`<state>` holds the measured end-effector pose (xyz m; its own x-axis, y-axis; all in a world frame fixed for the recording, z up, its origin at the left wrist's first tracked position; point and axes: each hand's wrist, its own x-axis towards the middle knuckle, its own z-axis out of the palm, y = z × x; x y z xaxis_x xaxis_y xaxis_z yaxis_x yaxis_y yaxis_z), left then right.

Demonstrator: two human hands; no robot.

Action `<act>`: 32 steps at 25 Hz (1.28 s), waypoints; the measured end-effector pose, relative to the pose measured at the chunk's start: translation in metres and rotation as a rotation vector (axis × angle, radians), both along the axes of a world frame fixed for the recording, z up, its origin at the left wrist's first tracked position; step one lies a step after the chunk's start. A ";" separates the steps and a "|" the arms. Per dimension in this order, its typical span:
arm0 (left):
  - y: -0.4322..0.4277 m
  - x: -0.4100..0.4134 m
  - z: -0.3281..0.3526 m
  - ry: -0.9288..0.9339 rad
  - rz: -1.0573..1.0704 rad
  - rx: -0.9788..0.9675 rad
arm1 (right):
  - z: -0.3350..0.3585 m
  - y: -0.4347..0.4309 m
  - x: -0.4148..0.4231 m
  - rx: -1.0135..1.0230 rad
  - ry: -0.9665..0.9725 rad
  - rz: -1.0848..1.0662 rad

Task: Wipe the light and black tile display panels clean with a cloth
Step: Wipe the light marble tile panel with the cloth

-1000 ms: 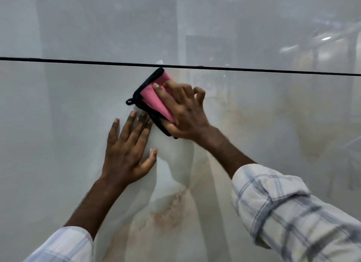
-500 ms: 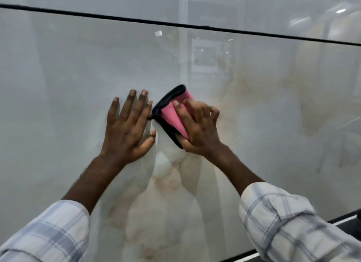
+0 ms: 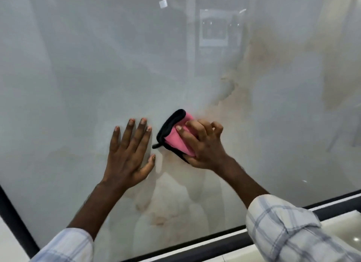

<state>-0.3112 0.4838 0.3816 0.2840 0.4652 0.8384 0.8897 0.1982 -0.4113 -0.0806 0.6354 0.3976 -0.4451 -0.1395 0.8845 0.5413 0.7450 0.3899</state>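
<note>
Your right hand (image 3: 203,144) grips the folded pink cloth with black edging (image 3: 175,137), its fingers curled over it, low on the glossy light marble-patterned tile panel (image 3: 78,76). Your left hand (image 3: 129,154) lies flat just beside it, its 4 fingers straight. Press evenly, overlap strokes, and work toward the black bottom frame (image 3: 195,246).

Pink cloth (image 3: 176,139) — black-edged; pale grey panel (image 3: 97,66), beige-veined; plaid sleeve (image 3: 289,234).
</note>
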 end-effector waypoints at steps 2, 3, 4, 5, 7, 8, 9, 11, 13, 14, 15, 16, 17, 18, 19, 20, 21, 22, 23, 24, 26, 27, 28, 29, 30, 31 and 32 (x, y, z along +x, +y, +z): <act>-0.001 0.003 -0.008 -0.034 0.001 0.010 | 0.003 0.018 0.022 -0.046 0.018 -0.015; -0.001 0.006 -0.010 -0.072 -0.017 0.017 | 0.001 0.025 0.033 -0.146 0.142 -0.037; -0.001 0.011 -0.011 -0.110 -0.039 0.026 | -0.004 0.028 0.041 -0.277 0.321 -0.057; 0.001 0.015 -0.013 -0.146 -0.052 0.031 | -0.012 0.027 0.043 -0.413 0.531 -0.058; 0.005 0.021 -0.023 -0.202 -0.041 0.041 | -0.025 0.021 0.026 -0.614 0.920 -0.011; 0.007 0.022 -0.031 -0.218 -0.036 0.047 | -0.028 0.016 0.010 -0.660 1.055 -0.021; 0.009 0.023 -0.040 -0.227 -0.038 0.048 | -0.027 0.010 -0.007 -0.670 1.139 -0.051; 0.011 0.026 -0.055 -0.258 -0.068 0.030 | -0.023 -0.007 -0.033 -0.624 1.077 -0.060; 0.009 0.027 -0.065 -0.284 -0.090 0.002 | -0.037 -0.030 -0.042 -0.415 0.598 -0.099; 0.007 0.028 -0.069 -0.297 -0.095 -0.017 | -0.047 -0.037 -0.037 -0.308 0.329 -0.089; 0.003 0.030 -0.072 -0.306 -0.093 -0.040 | -0.055 -0.037 -0.024 -0.247 0.132 -0.081; -0.001 0.031 -0.076 -0.303 -0.082 -0.066 | -0.064 -0.031 -0.008 -0.246 0.067 -0.084; -0.004 0.031 -0.080 -0.290 -0.064 -0.080 | -0.077 -0.020 0.006 -0.306 0.142 -0.087; -0.006 0.029 -0.085 -0.262 -0.044 -0.085 | -0.090 -0.009 0.016 -0.453 0.344 -0.101; -0.007 0.029 -0.089 -0.226 -0.021 -0.084 | -0.106 0.000 0.022 -0.661 0.643 -0.106; -0.004 0.028 -0.091 -0.200 0.006 -0.085 | -0.122 0.005 0.026 -0.889 0.974 -0.126; -0.001 0.026 -0.090 -0.181 0.030 -0.102 | -0.142 0.008 0.028 -1.112 1.273 -0.169; -0.002 0.022 -0.090 -0.167 0.036 -0.123 | -0.162 0.006 0.027 -1.324 1.488 -0.184; -0.003 0.018 -0.092 -0.152 0.042 -0.125 | -0.176 0.004 0.026 -1.465 1.604 -0.171; -0.006 0.016 -0.093 -0.134 0.063 -0.120 | -0.184 0.001 0.022 -1.501 1.625 -0.157; -0.016 0.014 -0.092 -0.121 0.101 -0.119 | -0.172 -0.014 0.004 -1.401 1.533 -0.136; -0.021 0.011 -0.089 -0.133 0.109 -0.123 | -0.163 -0.019 -0.011 -1.228 1.379 -0.109; -0.025 0.008 -0.087 -0.132 0.122 -0.122 | -0.149 -0.032 -0.027 -1.009 1.154 -0.057; -0.027 0.005 -0.085 -0.124 0.139 -0.121 | -0.135 -0.049 -0.044 -0.794 0.870 -0.026; -0.027 0.002 -0.083 -0.118 0.153 -0.130 | -0.123 -0.062 -0.055 -0.629 0.591 0.000; -0.026 0.001 -0.082 -0.117 0.151 -0.141 | -0.114 -0.065 -0.057 -0.509 0.371 0.016; -0.026 0.001 -0.083 -0.117 0.148 -0.147 | -0.110 -0.061 -0.053 -0.432 0.239 0.037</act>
